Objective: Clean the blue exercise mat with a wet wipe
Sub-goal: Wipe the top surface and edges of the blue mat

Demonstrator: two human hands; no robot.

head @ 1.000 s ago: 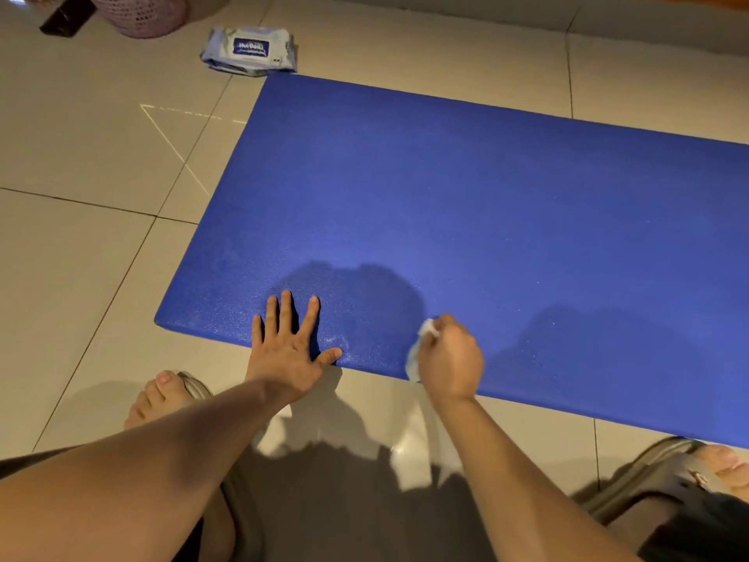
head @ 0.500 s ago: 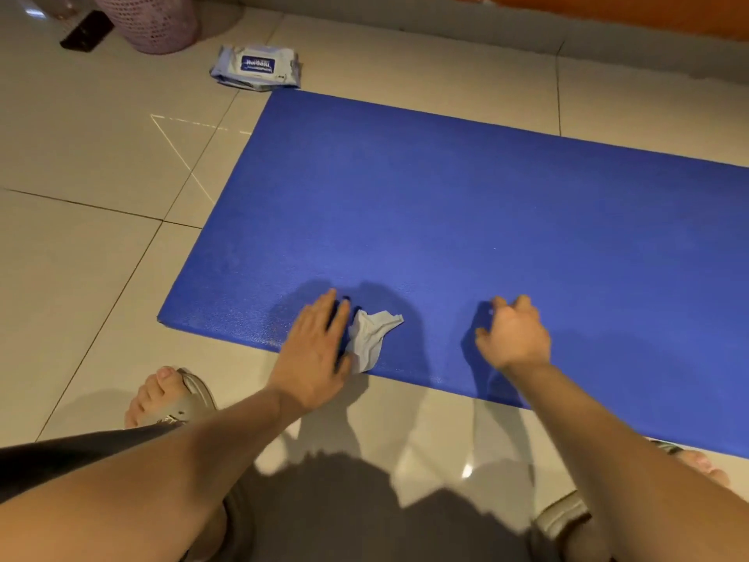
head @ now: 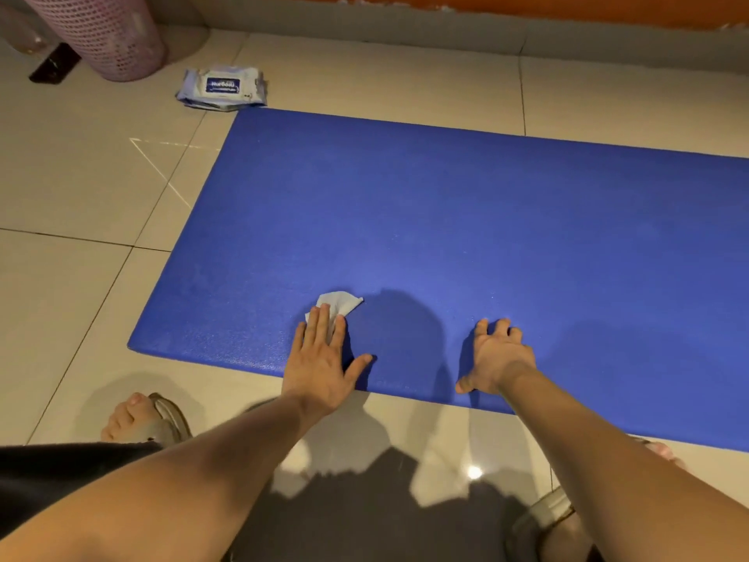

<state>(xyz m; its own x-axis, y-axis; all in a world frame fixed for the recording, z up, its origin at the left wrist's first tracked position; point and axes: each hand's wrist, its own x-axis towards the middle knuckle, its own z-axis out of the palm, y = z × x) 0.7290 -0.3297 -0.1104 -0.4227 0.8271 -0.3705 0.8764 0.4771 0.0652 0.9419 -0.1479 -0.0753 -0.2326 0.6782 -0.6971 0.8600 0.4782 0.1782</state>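
Observation:
The blue exercise mat [head: 466, 221] lies flat on the tiled floor and runs off the right side of the view. A crumpled white wet wipe [head: 340, 303] sits on the mat near its front edge. My left hand [head: 322, 361] lies flat with straight fingers pressing on the wipe's near part, thumb spread to the right. My right hand [head: 496, 358] rests on the mat's front edge to the right, fingers spread and slightly bent, holding nothing.
A pack of wet wipes [head: 222, 89] lies on the floor by the mat's far left corner. A pink mesh basket [head: 97, 32] and a dark phone-like object [head: 54, 68] stand at the far left. My sandalled feet [head: 150, 417] are near the front.
My right hand let go of the wipe on the mat and moved right to the mat's edge. My left hand slid onto the wipe and pushed it forward.

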